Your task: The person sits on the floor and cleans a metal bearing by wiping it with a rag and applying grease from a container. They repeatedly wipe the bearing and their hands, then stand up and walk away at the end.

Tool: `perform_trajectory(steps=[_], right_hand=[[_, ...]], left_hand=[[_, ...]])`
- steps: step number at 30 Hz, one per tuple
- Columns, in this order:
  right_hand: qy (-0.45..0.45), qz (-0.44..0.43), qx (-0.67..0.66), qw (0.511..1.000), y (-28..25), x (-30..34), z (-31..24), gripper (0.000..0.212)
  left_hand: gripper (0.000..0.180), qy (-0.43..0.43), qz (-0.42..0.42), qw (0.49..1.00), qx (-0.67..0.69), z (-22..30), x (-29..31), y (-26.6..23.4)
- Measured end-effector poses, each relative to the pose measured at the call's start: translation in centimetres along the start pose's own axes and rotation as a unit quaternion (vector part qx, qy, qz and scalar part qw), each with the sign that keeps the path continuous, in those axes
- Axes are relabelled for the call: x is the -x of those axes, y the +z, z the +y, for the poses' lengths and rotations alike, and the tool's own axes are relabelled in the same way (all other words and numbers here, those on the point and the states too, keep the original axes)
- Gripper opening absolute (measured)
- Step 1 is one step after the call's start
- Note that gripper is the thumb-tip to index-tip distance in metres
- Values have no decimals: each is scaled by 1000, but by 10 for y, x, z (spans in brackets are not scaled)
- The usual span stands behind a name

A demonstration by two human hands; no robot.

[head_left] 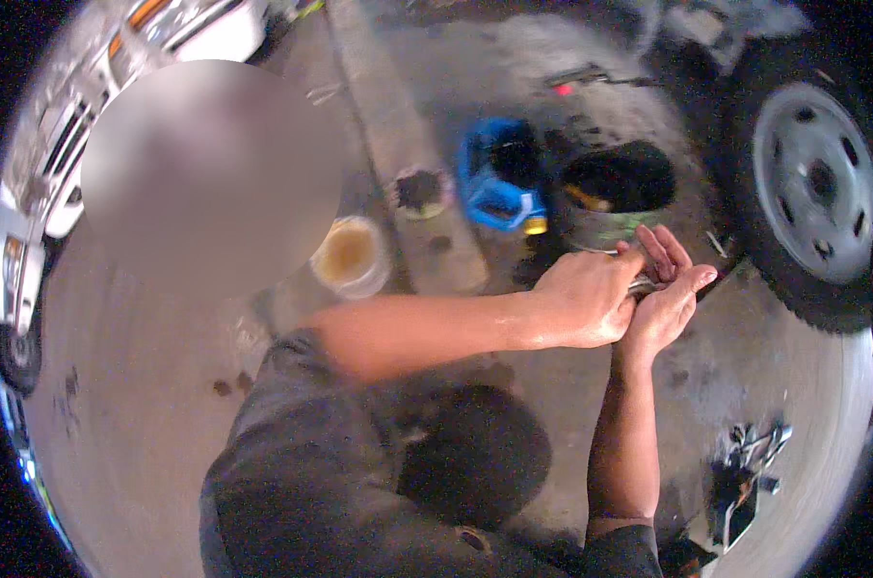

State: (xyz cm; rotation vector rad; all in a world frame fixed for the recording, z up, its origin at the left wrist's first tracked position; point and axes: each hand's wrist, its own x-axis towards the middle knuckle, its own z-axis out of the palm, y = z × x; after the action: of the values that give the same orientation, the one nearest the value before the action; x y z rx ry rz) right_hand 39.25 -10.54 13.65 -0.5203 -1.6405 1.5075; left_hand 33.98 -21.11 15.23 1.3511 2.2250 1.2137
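My left hand reaches across from the left and is closed, its fingers bent down into my right palm. Beneath it my right hand is cupped palm up, with the thumb out to the side and the fingers partly curled. Between the two hands a small silver metal part shows, mostly covered by the left fingers. Its exact kind is not visible. Both hands touch each other, just in front of a round dark-mouthed container.
A blue plastic jug with a yellow cap lies beyond my hands. A tub of brownish liquid stands left of it. At right is a wheel with a grey rim; metal tools lie lower right. Vehicle fronts line the left.
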Motion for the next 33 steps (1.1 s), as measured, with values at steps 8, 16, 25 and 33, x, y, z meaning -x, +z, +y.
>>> perform_trajectory(steps=[8,16,25,33], right_hand=[[296,-166,-6,941,133,33,84,75],[322,-317,-259,853,223,52,56,103],[272,-545,-13,793,251,82,127,115],[139,-475,-65,866,296,123,67,103]], left_hand=[[35,-7,125,989,83,-151,67,-43],[42,-300,124,892,314,-182,121,-112],[35,-271,214,894,287,-203,164,-121],[28,-254,328,910,14,-192,191,-124]])
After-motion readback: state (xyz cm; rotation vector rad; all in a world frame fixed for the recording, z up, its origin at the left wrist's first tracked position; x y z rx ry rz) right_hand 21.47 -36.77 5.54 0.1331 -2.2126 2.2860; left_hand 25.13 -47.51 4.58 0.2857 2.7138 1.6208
